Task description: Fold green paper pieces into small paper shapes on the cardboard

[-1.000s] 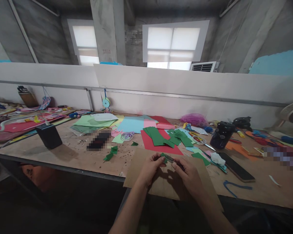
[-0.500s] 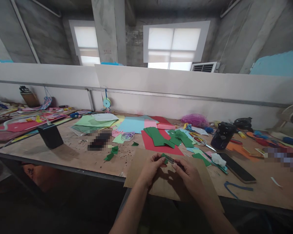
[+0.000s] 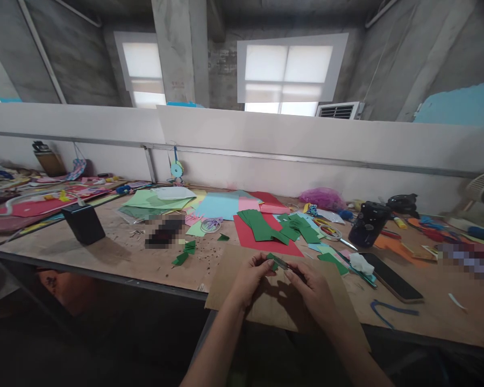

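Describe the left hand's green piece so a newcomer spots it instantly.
On the workbench, find the brown cardboard. Above it, the left hand pinches the small green piece. Unlike the other green pieces, it is held, not lying down.

The left hand [image 3: 251, 277] had room beside it, up to the green scraps [image 3: 180, 259]; a phone [image 3: 395, 278] and tall bottle [image 3: 368, 226] blocked the right.

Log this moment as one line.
left hand: pinches green piece | right hand: holds slim dark tool | below: cardboard sheet | beyond: red sheet, green papers partly over it
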`<act>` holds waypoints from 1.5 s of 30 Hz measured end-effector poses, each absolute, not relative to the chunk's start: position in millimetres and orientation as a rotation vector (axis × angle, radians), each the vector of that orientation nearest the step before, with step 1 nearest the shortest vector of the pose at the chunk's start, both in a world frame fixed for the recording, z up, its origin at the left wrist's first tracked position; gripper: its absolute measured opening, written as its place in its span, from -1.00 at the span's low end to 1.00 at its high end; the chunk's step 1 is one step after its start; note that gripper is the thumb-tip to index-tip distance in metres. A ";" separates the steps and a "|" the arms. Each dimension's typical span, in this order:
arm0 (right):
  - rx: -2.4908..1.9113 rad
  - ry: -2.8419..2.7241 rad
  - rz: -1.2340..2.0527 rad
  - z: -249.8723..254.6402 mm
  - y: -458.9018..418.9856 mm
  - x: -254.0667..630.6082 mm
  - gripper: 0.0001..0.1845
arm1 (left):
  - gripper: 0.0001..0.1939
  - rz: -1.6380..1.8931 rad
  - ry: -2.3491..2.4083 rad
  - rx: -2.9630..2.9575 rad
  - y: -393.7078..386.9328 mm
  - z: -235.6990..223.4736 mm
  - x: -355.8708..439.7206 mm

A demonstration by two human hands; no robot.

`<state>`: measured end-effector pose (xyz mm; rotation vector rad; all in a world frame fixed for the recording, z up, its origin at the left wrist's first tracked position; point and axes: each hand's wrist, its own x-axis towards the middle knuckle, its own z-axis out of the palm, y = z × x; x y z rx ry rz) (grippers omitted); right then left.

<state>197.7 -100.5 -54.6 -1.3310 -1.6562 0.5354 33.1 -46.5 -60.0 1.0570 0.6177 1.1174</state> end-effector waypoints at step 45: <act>-1.308 -1.619 0.592 -55.0 -99.9 199.1 -0.72 | -0.74 1.118 0.591 1.077 -45.1 -63.2 33.1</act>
